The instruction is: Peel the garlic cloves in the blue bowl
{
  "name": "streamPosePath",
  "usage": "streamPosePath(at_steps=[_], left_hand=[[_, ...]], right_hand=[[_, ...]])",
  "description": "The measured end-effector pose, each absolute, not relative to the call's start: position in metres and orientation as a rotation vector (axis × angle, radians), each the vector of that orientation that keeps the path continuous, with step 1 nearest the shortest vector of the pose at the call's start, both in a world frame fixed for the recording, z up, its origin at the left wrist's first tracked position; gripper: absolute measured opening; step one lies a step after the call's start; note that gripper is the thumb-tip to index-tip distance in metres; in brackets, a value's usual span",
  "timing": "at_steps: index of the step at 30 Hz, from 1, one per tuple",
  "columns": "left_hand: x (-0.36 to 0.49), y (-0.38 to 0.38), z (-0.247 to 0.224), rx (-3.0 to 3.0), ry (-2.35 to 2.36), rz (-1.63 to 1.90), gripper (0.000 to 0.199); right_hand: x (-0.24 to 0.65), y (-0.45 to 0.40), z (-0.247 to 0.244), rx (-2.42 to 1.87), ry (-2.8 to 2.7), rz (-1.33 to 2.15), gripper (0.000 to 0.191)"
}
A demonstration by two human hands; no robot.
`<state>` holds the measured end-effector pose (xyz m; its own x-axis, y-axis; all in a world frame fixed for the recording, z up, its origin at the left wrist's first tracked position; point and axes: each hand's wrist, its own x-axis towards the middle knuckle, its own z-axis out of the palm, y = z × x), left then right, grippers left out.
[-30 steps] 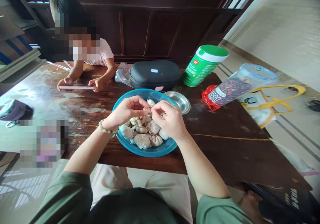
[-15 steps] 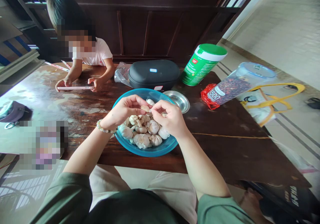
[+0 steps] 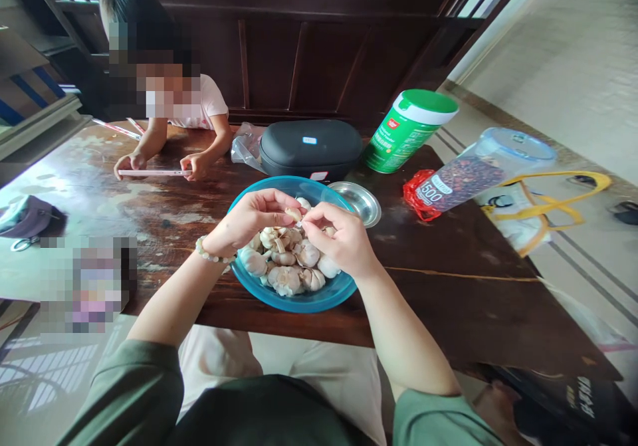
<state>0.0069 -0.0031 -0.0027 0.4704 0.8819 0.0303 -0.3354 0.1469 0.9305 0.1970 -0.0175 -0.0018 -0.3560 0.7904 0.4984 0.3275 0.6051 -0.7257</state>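
Observation:
Over a blue plastic bowl point(image 3: 294, 305) of garlic bulbs point(image 3: 285, 278), my two hands meet near its far side. A pale garlic clove point(image 3: 293, 214) is pinched between the thumb and fingers of my left hand point(image 3: 256, 217). Close against it, my right hand point(image 3: 339, 236) has thumb and fingertips pressed together at the clove's end; whether they grip the clove or a bit of its skin is too small to tell. Behind the bowl's right rim stands a shallow metal dish point(image 3: 366, 203), partly covered by the bowl and my right hand.
A black zip case point(image 3: 312, 147) lies behind the bowl. A green canister point(image 3: 406, 133) and a clear jar point(image 3: 478, 173) on red plastic stand to the right. Across the wooden table point(image 3: 448, 313), another person holds a pink phone point(image 3: 154, 173). A yellow-handled bag point(image 3: 523, 213) is beyond the right edge.
The view has shifted slightly, so most things appear a little further right. In my left fingers the clove has tilted a little; both hands stay together above the bowl.

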Motion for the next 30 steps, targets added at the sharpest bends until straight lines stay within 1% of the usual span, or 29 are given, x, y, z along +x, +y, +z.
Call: streamPosePath(at_steps=[6, 13, 17, 21, 26, 30], left_hand=[[0.006, -0.003, -0.004, 1.106, 0.617, 0.958, 0.022], [0.007, -0.003, -0.003, 1.115, 0.689, 0.976, 0.024], [0.007, -0.004, -0.002, 1.141, 0.741, 0.978, 0.029], [0.007, -0.004, -0.002, 1.216, 0.769, 0.970, 0.030], [0.010, -0.004, 0.000, 1.193, 0.765, 0.934, 0.045], [0.010, -0.004, 0.000, 1.213, 0.782, 0.940, 0.045]], right_hand=[[0.197, -0.018, -0.003, -0.912, -1.885, 0.679, 0.008], [0.197, -0.016, -0.004, -0.932, -1.834, 0.625, 0.008], [0.197, -0.016, -0.006, -0.960, -1.913, 0.524, 0.011], [0.196, -0.017, -0.008, -0.921, -1.942, 0.387, 0.006], [0.194, -0.015, -0.011, -0.853, -2.027, 0.079, 0.022], [0.193, -0.015, -0.013, -0.865, -2.047, 0.001, 0.022]])
